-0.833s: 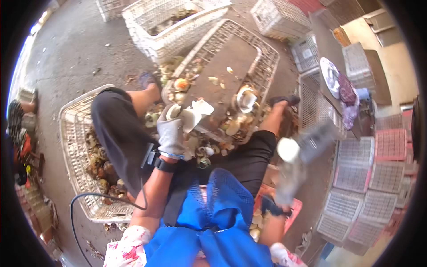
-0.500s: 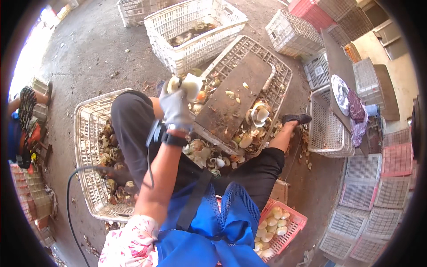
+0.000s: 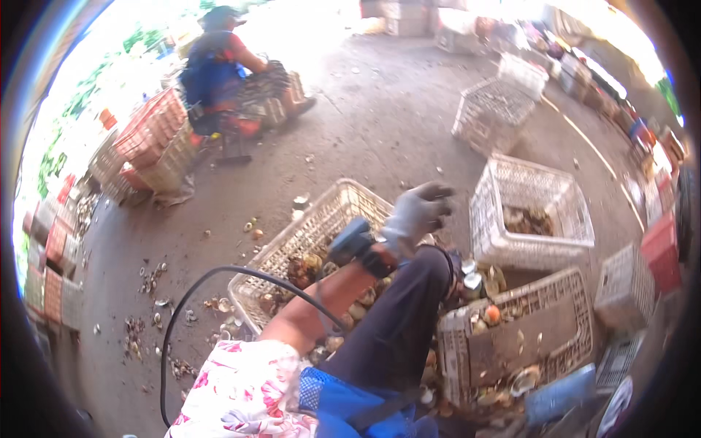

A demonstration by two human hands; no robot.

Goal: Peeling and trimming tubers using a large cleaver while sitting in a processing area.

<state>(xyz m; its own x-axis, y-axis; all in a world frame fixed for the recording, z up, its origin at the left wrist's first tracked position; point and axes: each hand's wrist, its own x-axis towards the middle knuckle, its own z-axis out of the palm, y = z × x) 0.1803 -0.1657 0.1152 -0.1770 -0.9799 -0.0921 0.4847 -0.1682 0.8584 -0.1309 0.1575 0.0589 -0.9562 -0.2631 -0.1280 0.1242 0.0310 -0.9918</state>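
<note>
My left hand (image 3: pixel 420 210), in a grey glove, is raised over the right end of a long white plastic crate (image 3: pixel 281 244), just above my bent knee. Its fingers are spread, slightly blurred, and nothing shows in them. The wrist bears a black strap with a dark blue device (image 3: pixel 350 241). Dark, rounded shells (image 3: pixel 307 269) lie in the crate, partly behind my forearm. To the right of my knee, an upturned crate (image 3: pixel 453 358) carries a brown board (image 3: pixel 522 339) with shells and scraps around it. My right hand is out of view.
A white crate (image 3: pixel 529 252) with dark contents stands beyond the board. A black cable (image 3: pixel 171 328) loops beside my left arm. Another person (image 3: pixel 219 73) sits at the far left by stacked crates (image 3: pixel 153 139). Scattered shells dot the floor. A pale blue thing (image 3: pixel 561 394) is unclear.
The view has swung left. My left hand, which held pale shells beside the board, has moved left over the long crate, and the shells are no longer in it.
</note>
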